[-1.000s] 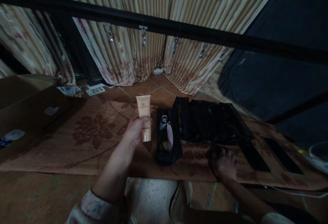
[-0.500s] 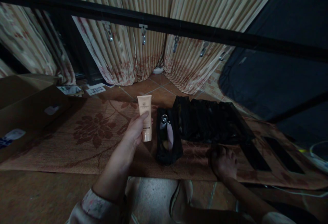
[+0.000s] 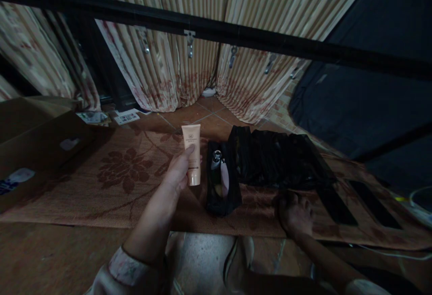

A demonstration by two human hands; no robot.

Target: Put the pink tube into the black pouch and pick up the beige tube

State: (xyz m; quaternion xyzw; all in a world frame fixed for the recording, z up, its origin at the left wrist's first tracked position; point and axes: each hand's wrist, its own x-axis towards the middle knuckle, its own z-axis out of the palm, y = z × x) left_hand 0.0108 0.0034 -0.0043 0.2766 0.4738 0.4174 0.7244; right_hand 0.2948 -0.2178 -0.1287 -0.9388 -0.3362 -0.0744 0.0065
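My left hand [image 3: 178, 169] is closed around a peach-coloured squeeze tube [image 3: 192, 153], thumb across its front. The tube is upright, cap down, its printed label facing me, above a patterned mat [image 3: 151, 214]. Just right of it an open black mesh pouch [image 3: 222, 205] holds a silver-topped bottle [image 3: 216, 159] and a pale pinkish bottle [image 3: 224, 179]. My right hand [image 3: 297, 214] rests on the mat below a row of black mesh pouches [image 3: 270, 157], its fingers slightly bent and apart. Nothing shows in it, though the light is dim.
At the left stands a cardboard box [image 3: 40, 146], with printed cards [image 3: 126, 117] behind it. A dark horizontal bar with clips [image 3: 190, 45] crosses in front of the striped curtains [image 3: 189, 74]. Dark fabric [image 3: 364, 74] covers the right. Two black strips [image 3: 373, 205] lie on the mat.
Very little differs. The tube and left hand keep nearly the same place, and the right hand stays on the mat.
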